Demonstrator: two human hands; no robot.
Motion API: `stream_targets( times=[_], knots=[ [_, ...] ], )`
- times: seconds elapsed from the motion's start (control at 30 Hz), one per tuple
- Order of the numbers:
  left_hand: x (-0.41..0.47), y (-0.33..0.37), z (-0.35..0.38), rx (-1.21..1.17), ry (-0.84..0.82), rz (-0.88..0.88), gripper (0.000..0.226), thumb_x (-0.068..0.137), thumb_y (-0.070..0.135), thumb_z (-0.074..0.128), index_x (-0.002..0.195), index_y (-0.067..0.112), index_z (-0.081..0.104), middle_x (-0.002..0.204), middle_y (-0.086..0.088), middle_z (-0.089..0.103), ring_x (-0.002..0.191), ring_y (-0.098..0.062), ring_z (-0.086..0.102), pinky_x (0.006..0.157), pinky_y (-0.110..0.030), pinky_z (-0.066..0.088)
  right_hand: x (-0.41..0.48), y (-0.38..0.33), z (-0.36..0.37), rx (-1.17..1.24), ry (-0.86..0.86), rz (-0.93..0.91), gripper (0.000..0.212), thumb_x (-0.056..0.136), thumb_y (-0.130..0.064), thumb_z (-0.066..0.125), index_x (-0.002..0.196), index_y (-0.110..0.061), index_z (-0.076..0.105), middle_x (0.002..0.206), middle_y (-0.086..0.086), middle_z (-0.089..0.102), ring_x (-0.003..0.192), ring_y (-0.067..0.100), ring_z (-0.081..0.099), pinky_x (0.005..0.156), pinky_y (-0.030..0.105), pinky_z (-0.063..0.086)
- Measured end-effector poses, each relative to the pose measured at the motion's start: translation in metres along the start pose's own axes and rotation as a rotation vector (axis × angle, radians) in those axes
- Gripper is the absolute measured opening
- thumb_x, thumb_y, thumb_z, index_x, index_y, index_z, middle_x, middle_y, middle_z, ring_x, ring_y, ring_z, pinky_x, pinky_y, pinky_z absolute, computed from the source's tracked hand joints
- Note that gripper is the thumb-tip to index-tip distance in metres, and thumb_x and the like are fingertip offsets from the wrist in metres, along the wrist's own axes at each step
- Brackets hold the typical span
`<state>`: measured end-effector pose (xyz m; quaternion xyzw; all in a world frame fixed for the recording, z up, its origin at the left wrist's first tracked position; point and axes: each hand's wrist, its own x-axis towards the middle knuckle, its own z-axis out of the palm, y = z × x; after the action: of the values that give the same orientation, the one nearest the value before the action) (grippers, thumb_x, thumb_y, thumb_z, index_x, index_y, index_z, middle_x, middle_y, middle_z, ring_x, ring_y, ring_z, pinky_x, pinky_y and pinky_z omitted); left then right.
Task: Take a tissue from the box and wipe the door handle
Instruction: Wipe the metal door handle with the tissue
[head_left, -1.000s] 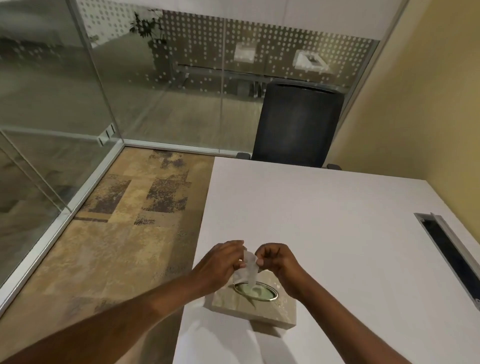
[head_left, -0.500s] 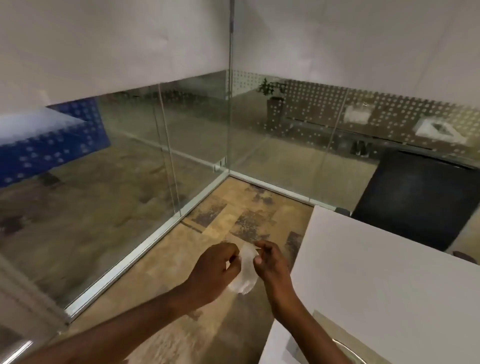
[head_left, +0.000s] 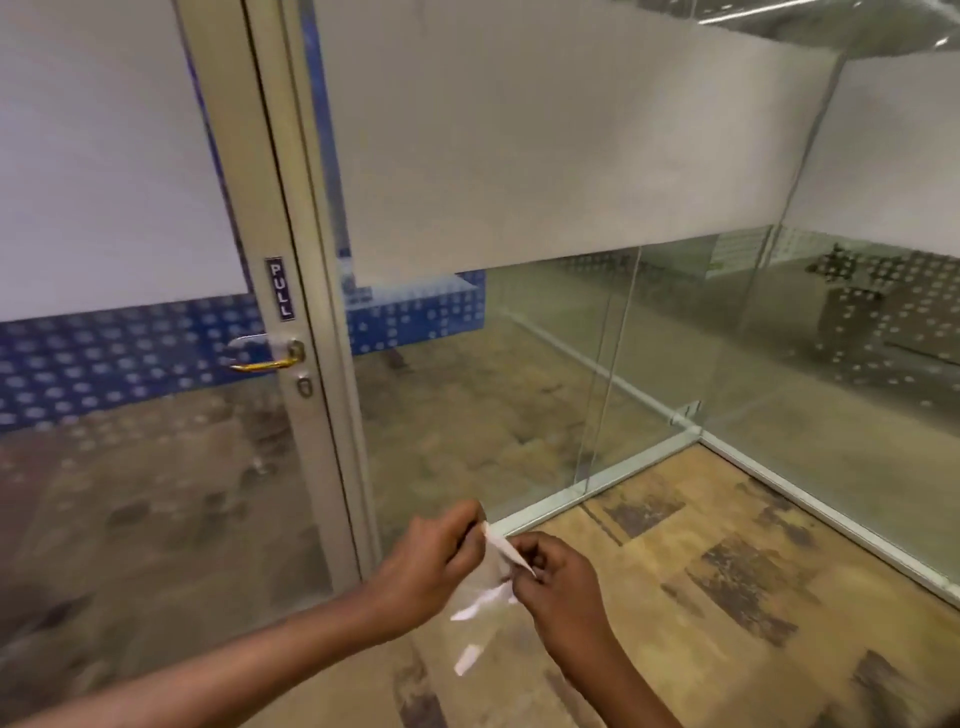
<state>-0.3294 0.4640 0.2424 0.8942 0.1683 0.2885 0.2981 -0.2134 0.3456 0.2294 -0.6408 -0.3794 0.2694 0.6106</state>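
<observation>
Both hands, the left hand (head_left: 426, 566) and the right hand (head_left: 558, 587), pinch a thin white tissue (head_left: 496, 571) between closed fingertips low in view, while the brass lever door handle (head_left: 265, 358), lying horizontal, sits up and left, nearer the left grip.

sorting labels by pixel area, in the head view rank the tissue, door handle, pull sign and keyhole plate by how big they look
1. tissue, though it is nearest the camera, so this is unsure
2. door handle
3. PULL sign, close to the handle
4. keyhole plate
</observation>
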Motion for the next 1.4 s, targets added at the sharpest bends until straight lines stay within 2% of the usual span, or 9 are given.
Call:
stream_targets(
  times=[0.2,0.33,0.5,0.73,0.83,0.93,1.13,1.23,1.4],
  knots=[
    [-0.041,-0.068,-0.087,0.222,0.032,-0.097,0.017,0.087,0.047,0.035,0.075,0.034,0.036,0.057,0.003,0.045,0.053,-0.014,0.043,0.052,-0.035,0.035,0.045,0.000,0.103,-0.522,-0.342,-0.057,0.022,0.057,-0.005,0.050,0.053,-0.025,0.056,0.049,-0.012,0.057,0.050,0.004,0.048,0.049,0.022,0.035],
    [-0.053,-0.108,-0.131,0.319,0.030,-0.164,0.021,0.087,0.046,0.036,0.078,0.027,0.033,0.064,-0.005,0.050,0.058,-0.019,0.048,0.056,-0.035,0.035,0.079,0.003,0.152,-0.942,-0.539,-0.228,0.035,0.067,-0.010,0.041,0.093,-0.019,0.062,0.097,0.004,0.068,0.098,0.024,0.061,0.071,0.025,0.044],
    [-0.044,-0.157,-0.175,0.206,0.095,-0.255,0.010,0.082,0.046,0.039,0.074,0.040,0.043,0.053,0.014,0.043,0.053,-0.003,0.034,0.054,-0.025,0.028,0.123,-0.021,0.197,-0.330,-0.638,-0.147,0.020,0.058,-0.005,0.043,0.056,-0.016,0.060,0.056,-0.006,0.048,0.061,0.002,0.048,0.055,0.024,0.030],
    [0.014,-0.242,-0.202,0.112,0.312,-0.279,0.019,0.083,0.047,0.047,0.073,0.032,0.048,0.051,0.015,0.040,0.051,-0.001,0.031,0.049,-0.022,0.027,0.229,-0.003,0.251,0.363,-0.502,0.282,0.021,0.044,0.001,0.056,0.058,0.010,0.068,0.048,0.015,0.062,0.043,0.019,0.059,0.041,0.016,0.041],
    [0.056,-0.272,-0.208,0.030,0.397,-0.315,0.023,0.084,0.055,0.049,0.069,0.037,0.048,0.051,0.015,0.043,0.050,0.000,0.036,0.049,-0.020,0.032,0.284,0.012,0.263,0.382,-0.466,0.286,0.012,0.044,0.000,0.058,0.043,-0.004,0.069,0.041,0.009,0.063,0.039,0.010,0.062,0.040,0.013,0.046],
    [0.092,-0.304,-0.219,0.042,0.399,-0.423,0.039,0.079,0.077,0.037,0.078,0.042,0.053,0.059,0.017,0.054,0.056,-0.001,0.049,0.057,-0.025,0.042,0.337,0.020,0.280,0.387,-0.478,0.262,0.017,0.051,-0.008,0.063,0.061,-0.002,0.075,0.062,0.016,0.073,0.061,0.019,0.070,0.059,0.019,0.053],
    [0.115,-0.388,-0.248,0.744,0.361,-0.407,0.075,0.084,0.068,0.040,0.139,0.017,0.040,0.103,0.001,0.071,0.087,-0.013,0.065,0.083,-0.033,0.039,0.426,0.015,0.291,0.364,-0.378,0.063,0.027,0.071,-0.032,0.068,0.087,-0.012,0.077,0.063,0.009,0.075,0.055,0.014,0.062,0.049,0.015,0.047],
    [0.115,-0.432,-0.260,0.958,0.264,-0.485,0.124,0.060,0.084,0.051,0.151,0.008,0.015,0.150,-0.023,0.036,0.137,-0.038,0.034,0.111,-0.044,0.015,0.462,0.027,0.304,0.179,-0.247,-0.082,0.032,0.098,-0.012,0.043,0.097,-0.034,0.067,0.074,-0.015,0.076,0.071,0.004,0.064,0.062,0.014,0.046],
    [0.112,-0.492,-0.278,1.008,0.112,-0.536,0.132,0.054,0.086,0.046,0.153,0.009,0.002,0.159,-0.026,-0.003,0.140,-0.055,0.011,0.109,-0.067,0.016,0.507,0.054,0.340,-0.199,-0.185,-0.372,0.023,0.093,-0.035,0.035,0.106,-0.041,0.054,0.106,-0.028,0.061,0.103,-0.007,0.052,0.084,0.005,0.038]
  ],
)
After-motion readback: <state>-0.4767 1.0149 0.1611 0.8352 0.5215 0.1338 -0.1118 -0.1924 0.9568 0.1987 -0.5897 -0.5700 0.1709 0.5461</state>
